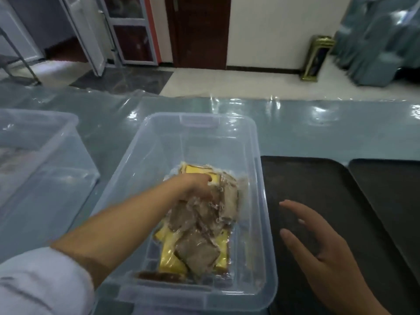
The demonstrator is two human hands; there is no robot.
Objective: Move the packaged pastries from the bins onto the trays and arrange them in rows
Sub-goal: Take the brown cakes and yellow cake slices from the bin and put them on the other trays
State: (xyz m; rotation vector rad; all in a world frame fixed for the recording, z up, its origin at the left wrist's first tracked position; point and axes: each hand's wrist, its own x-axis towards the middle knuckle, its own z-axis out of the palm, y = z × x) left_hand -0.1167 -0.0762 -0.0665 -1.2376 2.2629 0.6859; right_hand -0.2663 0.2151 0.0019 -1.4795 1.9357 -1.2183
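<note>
A clear plastic bin stands in front of me with several packaged pastries piled inside, yellow and brown in clear wrap. My left hand reaches into the bin and its fingers curl onto a brown wrapped pastry at the top of the pile. My right hand hovers with spread, straight fingers over a black tray just right of the bin, holding nothing. A second black tray lies further right.
Another clear bin sits at the left on the blue plastic-covered table. Beyond the table's far edge are a tiled floor, a dark door and a gold stand.
</note>
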